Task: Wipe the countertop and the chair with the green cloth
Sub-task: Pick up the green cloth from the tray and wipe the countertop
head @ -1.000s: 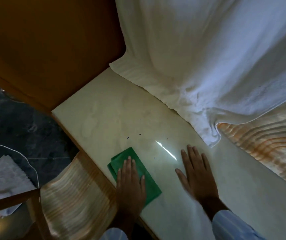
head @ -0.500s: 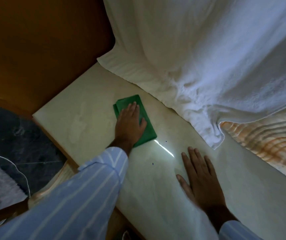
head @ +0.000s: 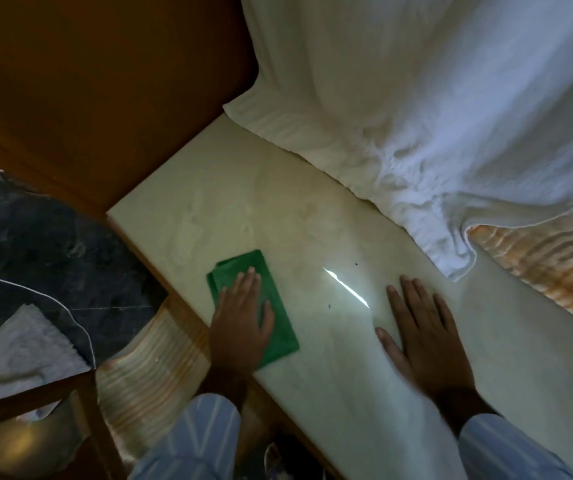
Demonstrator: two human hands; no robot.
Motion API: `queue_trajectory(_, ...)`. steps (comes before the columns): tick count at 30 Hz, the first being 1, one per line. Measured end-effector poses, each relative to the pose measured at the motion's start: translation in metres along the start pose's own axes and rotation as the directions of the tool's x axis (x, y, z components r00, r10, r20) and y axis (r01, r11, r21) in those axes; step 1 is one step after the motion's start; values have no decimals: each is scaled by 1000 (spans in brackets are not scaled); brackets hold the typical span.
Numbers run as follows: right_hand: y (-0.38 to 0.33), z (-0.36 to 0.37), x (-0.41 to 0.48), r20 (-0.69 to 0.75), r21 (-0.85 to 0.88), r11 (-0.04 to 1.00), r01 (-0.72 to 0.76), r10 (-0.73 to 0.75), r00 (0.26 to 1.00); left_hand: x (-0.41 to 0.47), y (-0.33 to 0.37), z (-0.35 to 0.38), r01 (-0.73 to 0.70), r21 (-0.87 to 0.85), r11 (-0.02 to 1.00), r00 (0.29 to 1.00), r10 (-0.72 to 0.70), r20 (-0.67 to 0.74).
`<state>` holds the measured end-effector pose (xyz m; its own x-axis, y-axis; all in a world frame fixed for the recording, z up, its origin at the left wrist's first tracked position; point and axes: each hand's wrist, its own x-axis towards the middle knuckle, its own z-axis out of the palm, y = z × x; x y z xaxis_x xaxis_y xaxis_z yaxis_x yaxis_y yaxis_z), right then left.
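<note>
A folded green cloth (head: 279, 306) lies flat on the pale countertop (head: 229, 209), near its front edge. My left hand (head: 241, 323) presses palm-down on the cloth, fingers together, covering its near half. My right hand (head: 423, 330) rests flat on the bare countertop to the right, fingers spread, holding nothing. A few dark specks (head: 356, 264) and a bright streak of light (head: 345, 287) lie between the two hands. Part of a wooden chair (head: 80, 393) shows at the lower left, below the counter edge.
A white towel (head: 416, 109) hangs along the back and spills onto the countertop. A brown wooden panel (head: 87, 81) bounds the counter's left end. A striped orange-and-white fabric (head: 548, 265) sits at the right and another piece (head: 146, 368) below the front edge. Dark floor lies at left.
My left hand has dragged the green cloth back from the far side of the countertop toward the front edge. My right hand has stayed flat in place.
</note>
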<state>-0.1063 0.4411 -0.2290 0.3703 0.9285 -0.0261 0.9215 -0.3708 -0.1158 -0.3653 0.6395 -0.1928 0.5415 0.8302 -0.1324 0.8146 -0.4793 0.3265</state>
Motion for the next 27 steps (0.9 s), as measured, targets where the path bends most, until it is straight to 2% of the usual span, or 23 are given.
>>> queue_trajectory(3,0,2,0,-12,-6,1000,-8,8,1000,36,3,-1,110,6,994,993,-110,-50)
queue_trajectory(6,1,2,0,-14,-10,1000,-11,11,1000,70,23,1,133,32,991,991,-133,-30)
queue_trajectory(9,1,2,-1,-13,-14,1000,-10,10,1000,61,48,9,30,41,999,1000,-30,1)
queue_trajectory(12,0,0,-2,-6,-9,1000,-11,11,1000,5,64,19,-136,7,991,989,135,53)
queue_trajectory(17,-1,-3,-2,19,9,1000,-18,18,1000,-77,59,33,-404,3,915,905,399,147)
queue_trajectory(20,-1,-5,-1,21,11,1000,-20,20,1000,-63,60,32,-441,46,896,892,431,137)
queue_trajectory(27,-1,-3,-1,7,-3,1000,-12,12,1000,45,108,28,-391,111,914,916,375,141)
